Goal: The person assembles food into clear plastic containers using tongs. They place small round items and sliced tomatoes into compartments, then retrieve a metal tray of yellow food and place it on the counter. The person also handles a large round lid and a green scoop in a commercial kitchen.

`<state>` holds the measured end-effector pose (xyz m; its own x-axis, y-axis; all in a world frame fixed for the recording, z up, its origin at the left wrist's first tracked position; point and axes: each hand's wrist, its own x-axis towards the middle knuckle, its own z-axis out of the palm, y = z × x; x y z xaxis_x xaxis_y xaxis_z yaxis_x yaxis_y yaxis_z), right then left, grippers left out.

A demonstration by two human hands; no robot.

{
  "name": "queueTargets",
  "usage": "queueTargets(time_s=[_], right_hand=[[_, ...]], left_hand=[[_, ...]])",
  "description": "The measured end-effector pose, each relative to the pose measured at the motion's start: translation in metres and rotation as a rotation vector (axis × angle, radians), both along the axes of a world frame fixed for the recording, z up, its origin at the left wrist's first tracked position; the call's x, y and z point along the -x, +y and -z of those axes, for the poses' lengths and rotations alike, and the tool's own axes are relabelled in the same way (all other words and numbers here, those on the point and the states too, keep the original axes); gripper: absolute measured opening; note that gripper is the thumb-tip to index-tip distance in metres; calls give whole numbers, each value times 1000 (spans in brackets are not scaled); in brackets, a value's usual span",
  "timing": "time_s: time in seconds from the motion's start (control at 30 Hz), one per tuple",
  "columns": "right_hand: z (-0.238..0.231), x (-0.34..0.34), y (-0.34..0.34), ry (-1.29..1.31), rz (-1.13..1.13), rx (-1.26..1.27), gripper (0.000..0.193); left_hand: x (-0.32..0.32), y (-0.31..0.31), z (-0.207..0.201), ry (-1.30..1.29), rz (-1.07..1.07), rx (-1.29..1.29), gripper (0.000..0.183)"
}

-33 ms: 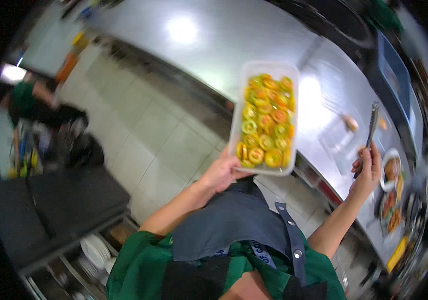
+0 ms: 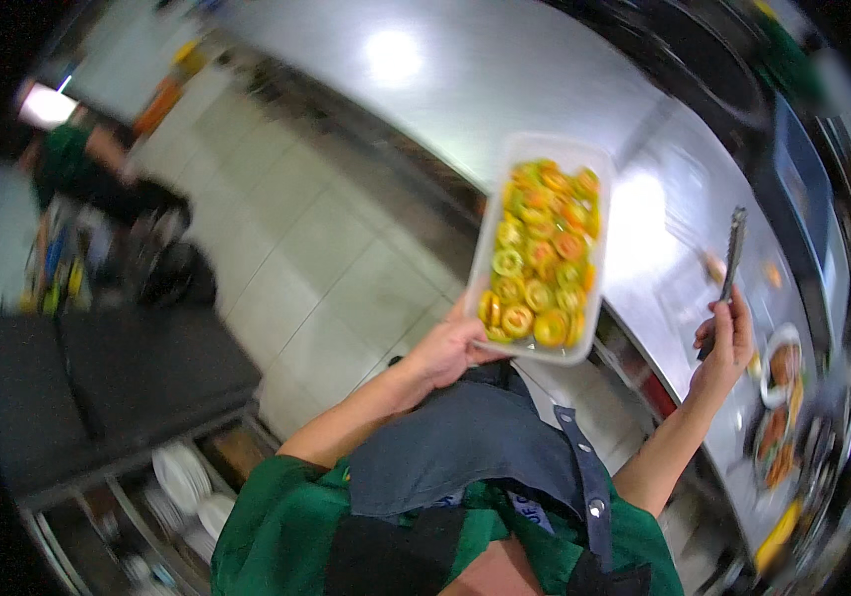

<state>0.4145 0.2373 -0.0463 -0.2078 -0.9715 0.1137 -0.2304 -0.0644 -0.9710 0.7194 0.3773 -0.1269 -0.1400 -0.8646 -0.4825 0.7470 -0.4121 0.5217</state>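
Note:
My left hand [image 2: 448, 348] grips the near end of a clear plastic container [image 2: 567, 151], holding it in front of my apron. Round slices [image 2: 540, 256], green, yellow and orange like sliced tomato, fill it. The container hangs over the edge of the steel counter [image 2: 485, 74]. My right hand [image 2: 728, 343] is closed around metal tongs [image 2: 736, 238], whose tips point up and away from me, above the counter. Part of the tongs' lower end is hidden by my fingers.
White plates with food [image 2: 783, 372] and a blue plastic bin [image 2: 805, 199] are on the right. At left, a dark-topped unit [image 2: 157, 372] has stacked plates [image 2: 180, 479] below it. Another person [image 2: 103, 164] is beyond it, across the tiled floor [image 2: 316, 219].
The whole view has turned slightly, so the surroundings sit a little differently. The container appears slightly further right and lower. Both hands keep their holds.

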Motion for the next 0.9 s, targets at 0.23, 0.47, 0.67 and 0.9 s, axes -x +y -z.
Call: queueTargets(time_s=[0.23, 0.47, 0.67, 0.9], right_hand=[[-11, -126, -107, 278, -826, -132, 34], [-38, -177, -179, 614, -1670, 211, 21], [-29, -273, -220, 421, -2241, 827, 17], [-23, -514, -76, 70, -2280, 1471, 20]], left_hand=[[43, 20, -7, -212, -448, -35, 84], [168, -43, -14, -226, -1238, -257, 87], [251, -134, -44, -155, -1693, -440, 81], [202, -184, -44, 43, -2105, -637, 72]])
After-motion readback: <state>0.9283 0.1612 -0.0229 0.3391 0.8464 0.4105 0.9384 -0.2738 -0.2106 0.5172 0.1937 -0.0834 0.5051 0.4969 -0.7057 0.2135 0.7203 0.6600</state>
